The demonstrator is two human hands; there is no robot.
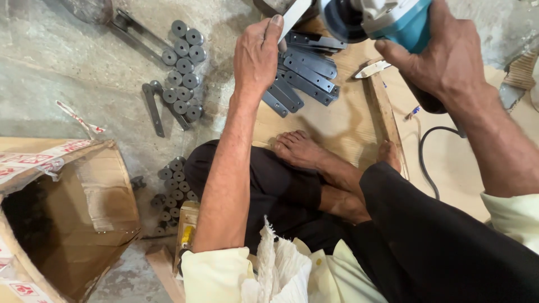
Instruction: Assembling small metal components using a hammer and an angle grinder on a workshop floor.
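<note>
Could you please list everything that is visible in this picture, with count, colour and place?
angle grinder: one, teal and grey, top right, in right hand
metal strip: one, pale grey, top centre, in left hand
flat drilled bars: a pile, dark grey, on wooden board
wooden board: one, tan, centre
round discs: many, grey, upper left floor; more by the box
cardboard box: one, brown, lower left, open
cable: one, black, right
left hand: holds strip
right hand: grips grinder

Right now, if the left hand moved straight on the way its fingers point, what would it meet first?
Probably the grinder's disc guard, close beyond the metal strip that the left hand holds up; depth is unclear.
</note>
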